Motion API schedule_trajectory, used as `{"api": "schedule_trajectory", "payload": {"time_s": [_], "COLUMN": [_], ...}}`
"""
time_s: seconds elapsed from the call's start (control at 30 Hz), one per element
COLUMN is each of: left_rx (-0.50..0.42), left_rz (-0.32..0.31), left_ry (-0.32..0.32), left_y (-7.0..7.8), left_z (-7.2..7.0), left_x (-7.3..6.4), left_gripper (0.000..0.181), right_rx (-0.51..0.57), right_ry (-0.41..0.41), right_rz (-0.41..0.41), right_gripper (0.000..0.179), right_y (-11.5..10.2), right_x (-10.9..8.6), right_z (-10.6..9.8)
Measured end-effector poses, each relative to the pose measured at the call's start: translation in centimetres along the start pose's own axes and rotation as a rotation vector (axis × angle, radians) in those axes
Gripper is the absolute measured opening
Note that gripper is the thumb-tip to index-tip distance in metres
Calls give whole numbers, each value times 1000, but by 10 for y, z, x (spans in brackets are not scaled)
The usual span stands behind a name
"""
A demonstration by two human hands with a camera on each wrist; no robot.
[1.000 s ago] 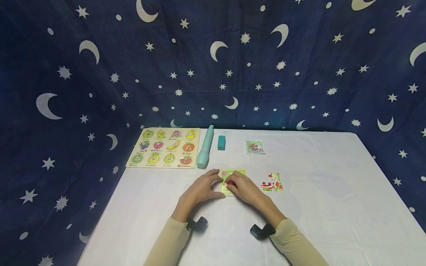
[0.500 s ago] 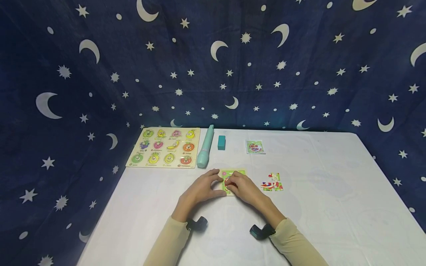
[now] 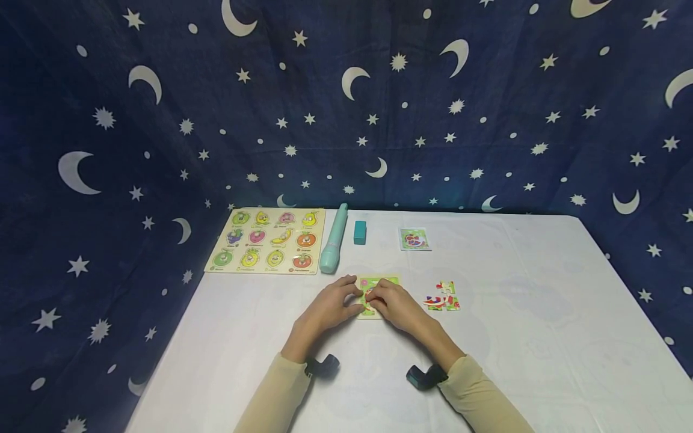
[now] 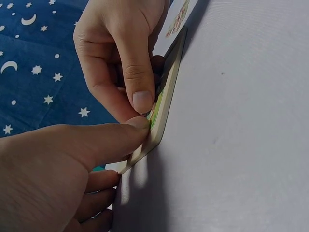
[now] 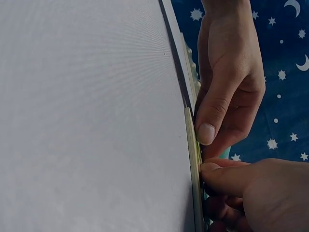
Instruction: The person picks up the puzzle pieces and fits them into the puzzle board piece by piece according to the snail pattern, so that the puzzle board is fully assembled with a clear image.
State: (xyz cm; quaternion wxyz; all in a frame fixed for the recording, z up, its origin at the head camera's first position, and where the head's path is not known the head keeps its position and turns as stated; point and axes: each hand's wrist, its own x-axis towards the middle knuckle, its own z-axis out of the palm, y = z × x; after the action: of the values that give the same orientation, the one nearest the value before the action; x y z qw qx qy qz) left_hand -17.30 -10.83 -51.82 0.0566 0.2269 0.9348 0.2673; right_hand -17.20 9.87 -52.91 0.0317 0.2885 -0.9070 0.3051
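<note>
A small wooden jigsaw puzzle board (image 3: 392,280) with a green border and a pink flower lies on the white table between the two hands. At its left side, the left hand (image 3: 326,305) holds the edge, thumb on top at the near corner and fingers along the side; the left wrist view shows this thumb right at the board (image 4: 167,102). Over the board's middle, the right hand (image 3: 399,305) brings thumb and index finger together on a puzzle piece, mostly hidden under the fingertips. Several loose puzzle pieces (image 3: 452,304), red, white and green, lie to the right.
At the back left lies a fruit picture board (image 3: 271,232). Beside it are a teal wand-shaped object (image 3: 333,240) and a small teal block (image 3: 360,232). A small picture card (image 3: 415,239) lies farther right. A dark star-patterned curtain (image 3: 325,108) hangs behind the table.
The left thumb has shifted slightly back toward the board's left edge. The right hand stays over the board's middle, its fingertips nearly still. The loose pieces have not moved.
</note>
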Motion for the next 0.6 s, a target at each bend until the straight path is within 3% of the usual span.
{"api": "schedule_trajectory", "payload": {"time_s": [0.4,0.6], "left_rx": [21,20], "left_rz": [0,-2], "left_ry": [7,3], "left_y": [1,1], "left_z": [1,1], "left_x": [1,1], "left_gripper": [34,35], "right_rx": [8,-8], "right_ry": [-22,-9], "right_rz": [83,80], "right_gripper": [15,21], "right_y": [2,3], "right_x": [-2,-4], "right_z": [-19,-31]}}
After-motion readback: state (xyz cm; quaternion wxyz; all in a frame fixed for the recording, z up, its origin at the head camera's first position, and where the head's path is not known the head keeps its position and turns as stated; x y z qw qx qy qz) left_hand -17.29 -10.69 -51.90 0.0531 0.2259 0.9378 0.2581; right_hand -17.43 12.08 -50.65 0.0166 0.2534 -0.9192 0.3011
